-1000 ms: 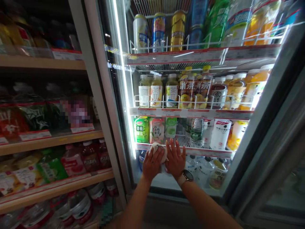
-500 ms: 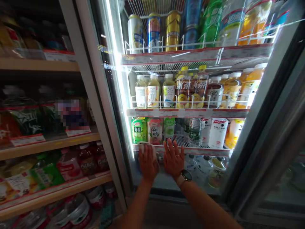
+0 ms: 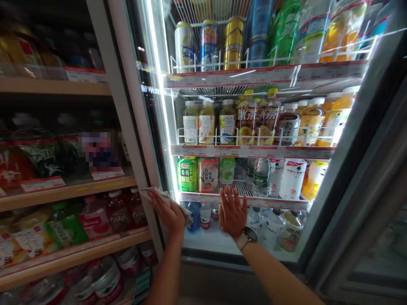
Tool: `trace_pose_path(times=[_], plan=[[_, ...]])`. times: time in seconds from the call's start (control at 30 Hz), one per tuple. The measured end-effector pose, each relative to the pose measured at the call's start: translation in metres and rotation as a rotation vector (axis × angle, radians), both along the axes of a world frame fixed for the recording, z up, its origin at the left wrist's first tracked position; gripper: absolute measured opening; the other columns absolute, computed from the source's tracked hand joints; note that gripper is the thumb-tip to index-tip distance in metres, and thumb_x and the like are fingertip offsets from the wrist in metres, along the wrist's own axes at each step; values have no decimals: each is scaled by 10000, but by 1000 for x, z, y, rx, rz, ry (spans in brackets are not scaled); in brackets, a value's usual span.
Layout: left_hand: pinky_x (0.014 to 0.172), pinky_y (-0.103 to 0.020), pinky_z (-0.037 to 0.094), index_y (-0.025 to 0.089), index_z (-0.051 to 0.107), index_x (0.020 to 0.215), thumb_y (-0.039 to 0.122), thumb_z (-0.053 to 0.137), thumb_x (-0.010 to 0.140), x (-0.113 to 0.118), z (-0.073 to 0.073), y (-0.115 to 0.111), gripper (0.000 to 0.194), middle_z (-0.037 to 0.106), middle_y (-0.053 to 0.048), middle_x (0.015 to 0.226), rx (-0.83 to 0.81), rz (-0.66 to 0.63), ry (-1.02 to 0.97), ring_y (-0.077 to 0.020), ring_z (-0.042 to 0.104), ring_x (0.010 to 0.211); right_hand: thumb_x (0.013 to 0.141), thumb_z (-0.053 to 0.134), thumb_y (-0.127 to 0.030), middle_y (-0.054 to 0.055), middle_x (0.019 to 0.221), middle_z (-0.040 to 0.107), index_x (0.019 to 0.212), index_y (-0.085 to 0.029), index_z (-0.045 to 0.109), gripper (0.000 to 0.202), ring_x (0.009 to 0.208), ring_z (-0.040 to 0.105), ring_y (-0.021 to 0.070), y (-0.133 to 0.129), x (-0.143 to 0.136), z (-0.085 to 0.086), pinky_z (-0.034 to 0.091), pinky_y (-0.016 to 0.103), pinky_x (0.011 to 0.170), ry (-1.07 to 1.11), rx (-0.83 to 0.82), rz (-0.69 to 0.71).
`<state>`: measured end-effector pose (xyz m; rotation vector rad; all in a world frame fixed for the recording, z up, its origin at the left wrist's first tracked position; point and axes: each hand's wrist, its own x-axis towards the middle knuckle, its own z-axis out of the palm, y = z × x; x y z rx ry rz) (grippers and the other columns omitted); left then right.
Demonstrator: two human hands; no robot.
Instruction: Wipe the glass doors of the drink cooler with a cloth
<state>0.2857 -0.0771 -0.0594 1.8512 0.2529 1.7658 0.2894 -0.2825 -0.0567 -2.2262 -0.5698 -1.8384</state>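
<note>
My left hand [image 3: 168,213] presses a pale, crumpled cloth [image 3: 164,194] against the left edge of a drinks cooler's glass door [image 3: 208,242], its fingers stretched over the cloth. To its right, my right hand [image 3: 233,211] rests flat on the glass with fingers spread and holds nothing. A watch [image 3: 248,235] is on the right wrist. Behind the glass, near the right hand, stand a clear water bottle [image 3: 261,177] and a green-labelled bottle [image 3: 227,170]. A green tea bottle [image 3: 187,174] and a pink one [image 3: 208,175] are up and right of the left hand.
Lit cooler shelves hold cans [image 3: 233,43] and bottles [image 3: 247,120] behind wire rails. Left of the door frame [image 3: 127,97], wooden shelves [image 3: 76,246] carry more bottles. A dark vertical door edge [image 3: 346,169] runs along the right.
My left hand has slid left with the cloth, from the glass beneath the shelf edge to the door's left frame. My right hand stays at nearly the same place on the glass.
</note>
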Motion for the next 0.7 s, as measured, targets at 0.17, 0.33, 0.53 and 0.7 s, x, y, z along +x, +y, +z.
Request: trace_pose_path(times=[0.17, 0.33, 0.53, 0.7], plan=[[1222, -505, 166, 183, 156, 1553, 229, 381, 971, 2, -26, -52, 625, 218, -122, 1609, 294, -94, 47, -280, 98, 1496, 939, 427, -235, 79, 1474, 492, 1540, -217, 236, 631, 1446, 322, 227, 0, 2, -2, 105, 461, 1214, -2, 11, -7], [1201, -381, 248, 195, 308, 1512, 173, 403, 953, 2, -48, -79, 567, 518, -94, 1446, 768, -173, -28, -209, 254, 1463, 940, 380, -244, 89, 1490, 472, 1543, -211, 229, 622, 1467, 273, 220, -2, 4, -6, 85, 463, 1215, 6, -12, 9], [1219, -410, 165, 200, 358, 1493, 219, 379, 959, 4, -33, -18, 535, 517, -96, 1448, 733, -72, 28, -216, 231, 1474, 942, 418, -233, 87, 1490, 473, 1545, -216, 215, 636, 1456, 297, 226, -3, 2, -2, 99, 463, 1215, 0, -14, -7], [1226, -508, 121, 174, 216, 1540, 263, 395, 976, -2, -14, 20, 599, 270, -139, 1591, 229, 34, 76, -271, 105, 1501, 936, 440, -236, 85, 1486, 477, 1546, -211, 212, 652, 1446, 320, 231, -1, 2, -2, 105, 458, 1217, -20, -12, 11]])
